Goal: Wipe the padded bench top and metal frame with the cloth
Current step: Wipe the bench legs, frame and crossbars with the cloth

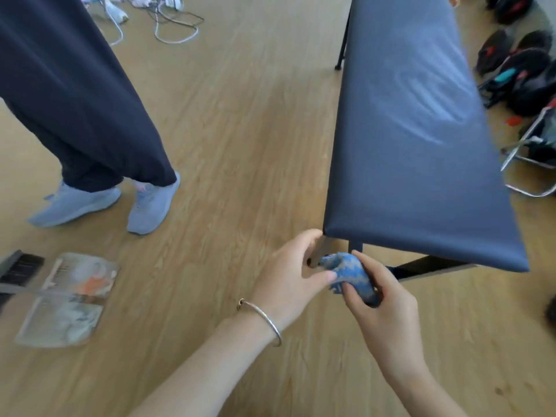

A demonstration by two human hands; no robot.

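**A:** Where's the cloth (pixel 352 275)?

**B:** Bunched in the right hand (pixel 388 311). The fingers are curled round it and the thumb lies over the top. Its free end pokes out past the fingertips and touches the leg (pixel 321 251) under the bench corner.

**A:** And the left hand (pixel 288 275)?

**B:** It's curled round that same leg. The forefinger is hooked just under the corner of the padded top (pixel 415 130), and the thumb tip below meets the cloth's edge. There's a bracelet (pixel 264 320) on the wrist.

**A:** What's beyond the fingers?

**B:** A dark frame bar (pixel 427 266) runs under the near end of the bench, just past the right knuckles. A brush (pixel 18 269) lies on the floor (pixel 240 115), well away from the left hand.
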